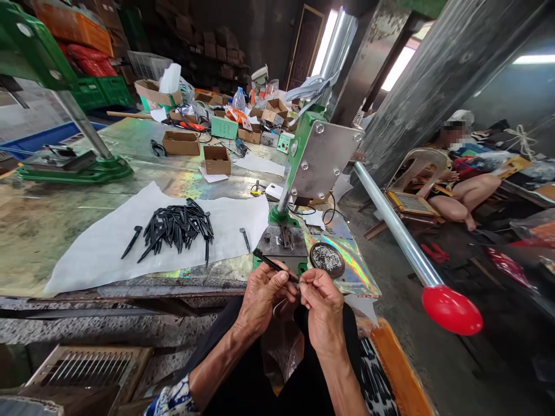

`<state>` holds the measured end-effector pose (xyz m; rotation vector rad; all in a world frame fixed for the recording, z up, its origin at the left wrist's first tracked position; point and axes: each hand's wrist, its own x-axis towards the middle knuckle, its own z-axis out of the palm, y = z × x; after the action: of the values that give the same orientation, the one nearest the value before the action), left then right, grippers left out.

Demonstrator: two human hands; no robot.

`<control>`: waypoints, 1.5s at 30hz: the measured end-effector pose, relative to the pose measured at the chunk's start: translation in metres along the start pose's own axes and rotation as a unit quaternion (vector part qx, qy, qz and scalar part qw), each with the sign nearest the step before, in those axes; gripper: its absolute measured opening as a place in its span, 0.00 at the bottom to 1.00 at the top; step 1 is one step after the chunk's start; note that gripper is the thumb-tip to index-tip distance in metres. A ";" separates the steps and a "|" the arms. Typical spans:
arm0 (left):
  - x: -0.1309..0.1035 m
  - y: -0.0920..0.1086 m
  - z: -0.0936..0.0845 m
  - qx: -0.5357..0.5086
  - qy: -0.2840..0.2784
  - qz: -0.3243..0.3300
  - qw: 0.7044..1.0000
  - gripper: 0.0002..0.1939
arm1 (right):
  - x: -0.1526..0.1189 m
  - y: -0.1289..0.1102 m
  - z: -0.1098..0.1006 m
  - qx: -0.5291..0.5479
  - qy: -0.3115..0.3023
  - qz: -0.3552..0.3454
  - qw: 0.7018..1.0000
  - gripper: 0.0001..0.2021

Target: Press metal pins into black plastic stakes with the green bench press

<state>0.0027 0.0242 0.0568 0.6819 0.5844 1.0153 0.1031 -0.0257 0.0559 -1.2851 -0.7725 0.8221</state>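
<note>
My left hand (259, 299) is closed on a slim black plastic stake (269, 262) with a wider head, pointing up and left over the table's front edge. Beside its lower end, my right hand (323, 309) pinches thumb and fingers together; whatever lies in that pinch is too small to make out. Just beyond my hands stands a green hand press with a metal base block (284, 242). To its right, a round brown dish (313, 266) holds many small shiny metal pieces. A pile of similar black stakes (177, 228) lies on a white sheet (95, 248) at left.
The press's long lever with a red knob (451, 309) reaches out at my right. A second green press (73, 167) stands at the far left. Cardboard boxes (181, 143) and tools crowd the table's back. An orange crate (399, 364) sits low right; a person (453, 179) sits beyond.
</note>
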 end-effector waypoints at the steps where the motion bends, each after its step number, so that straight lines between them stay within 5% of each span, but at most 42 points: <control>1: 0.002 0.001 -0.002 0.001 0.003 -0.001 1.000 0.20 | 0.002 0.002 0.001 -0.007 0.001 -0.003 1.000 0.07; 4: 0.008 0.002 -0.007 0.017 0.008 -0.002 1.000 0.19 | 0.006 0.009 0.006 -0.041 0.016 -0.023 0.999 0.08; 17: 0.054 -0.005 -0.025 0.197 0.007 0.133 0.971 0.09 | 0.054 0.020 0.034 0.044 0.046 0.081 0.995 0.12; 23: 0.093 -0.005 -0.028 0.250 0.004 0.126 0.960 0.07 | 0.062 0.021 0.025 0.058 0.073 0.093 0.991 0.13; 29: 0.134 0.000 -0.034 0.351 0.004 0.130 0.927 0.03 | 0.054 -0.033 -0.020 0.099 0.083 0.076 0.989 0.16; 35: 0.144 0.002 -0.036 0.412 0.008 0.119 0.903 0.02 | 0.041 -0.099 -0.064 0.127 0.072 0.020 0.989 0.09; 45: 0.143 0.000 -0.040 0.418 -0.014 0.120 0.900 0.04 | 0.007 -0.124 -0.064 0.065 0.128 -0.005 0.990 0.12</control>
<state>0.0333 0.1632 0.0134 1.5567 0.9395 0.9577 0.1727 -0.0631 0.1711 -1.2404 -0.5122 0.6709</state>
